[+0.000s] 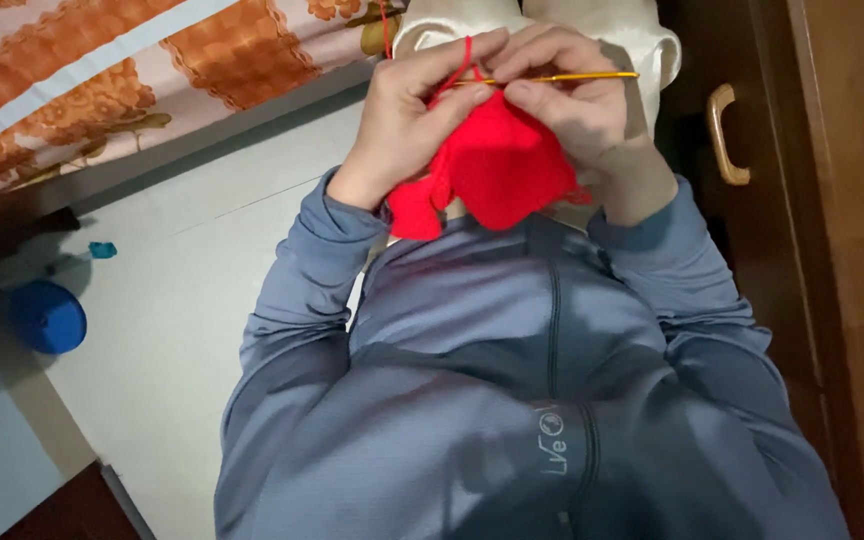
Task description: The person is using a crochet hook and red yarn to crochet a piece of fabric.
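Covering much of the red crochet piece (497,165), both hands pinch it (right hand (572,105) gripping the hook (592,76), tip hidden).

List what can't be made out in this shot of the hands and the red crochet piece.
Head view only:
- Hook tip of the yellow crochet hook: covered by the fingers of the right hand.
- Where the red yarn comes from: cut off by the top edge.
- Top of the red crochet piece: hidden under the left hand and the right hand.
- Small blue thing on the floor: too small to tell.

Blue-grey long-sleeved top (512,400) with ribbed cuffs, dark seams, small chest logo.
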